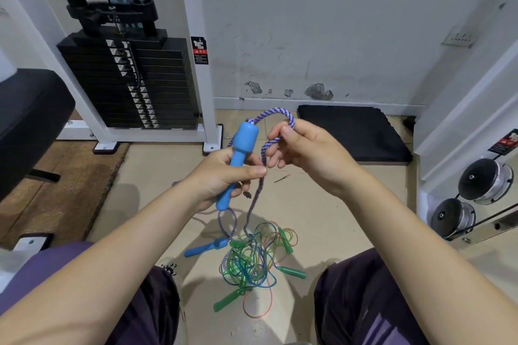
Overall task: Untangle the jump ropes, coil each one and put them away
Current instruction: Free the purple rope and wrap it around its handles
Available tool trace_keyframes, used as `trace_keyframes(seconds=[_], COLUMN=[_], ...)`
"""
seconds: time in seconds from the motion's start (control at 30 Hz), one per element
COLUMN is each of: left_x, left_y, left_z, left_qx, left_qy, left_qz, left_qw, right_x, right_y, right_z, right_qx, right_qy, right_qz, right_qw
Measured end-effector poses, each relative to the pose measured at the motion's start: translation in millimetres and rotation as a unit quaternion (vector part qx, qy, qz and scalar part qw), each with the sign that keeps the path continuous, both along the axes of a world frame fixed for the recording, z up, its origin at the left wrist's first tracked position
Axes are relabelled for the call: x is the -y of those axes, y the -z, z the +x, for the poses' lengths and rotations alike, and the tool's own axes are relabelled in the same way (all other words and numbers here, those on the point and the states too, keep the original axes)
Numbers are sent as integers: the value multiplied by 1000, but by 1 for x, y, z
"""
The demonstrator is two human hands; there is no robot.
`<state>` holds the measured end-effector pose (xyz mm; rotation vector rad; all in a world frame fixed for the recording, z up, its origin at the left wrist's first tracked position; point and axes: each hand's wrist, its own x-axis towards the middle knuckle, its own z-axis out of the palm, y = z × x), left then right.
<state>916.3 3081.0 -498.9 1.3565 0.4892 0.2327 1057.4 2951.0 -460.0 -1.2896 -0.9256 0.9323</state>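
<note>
My left hand (224, 173) grips a blue jump-rope handle (238, 159) upright and pinches its purple-and-white braided rope (276, 113) against it. The rope arches from the handle's top over to my right hand (305, 151), which pinches a loop of it. From my hands the rope hangs down to the floor, where its second blue handle (206, 247) lies. Beside that handle sits a tangle of thin green, blue and pink ropes (252, 263) with several green handles (291, 272).
A weight-stack machine (134, 84) with a white frame stands at the back left, a black padded bench (28, 117) at the left. A black mat (353, 134) lies by the wall. Chrome dumbbells (482, 180) sit at the right. My knees flank the tangle.
</note>
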Motion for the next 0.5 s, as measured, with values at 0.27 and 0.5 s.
trace_keyframes(seconds=[0.27, 0.5], left_x=[2, -4], left_y=[10, 1], left_z=[5, 8], left_qx=[-78, 3], left_qy=[-8, -61], left_qz=[109, 25], left_qw=[991, 998], right_x=[0, 3], right_y=[-3, 6], right_z=[3, 5], right_qx=[-59, 56], right_qy=[10, 13], right_qz=[35, -80], right_qw=[998, 995])
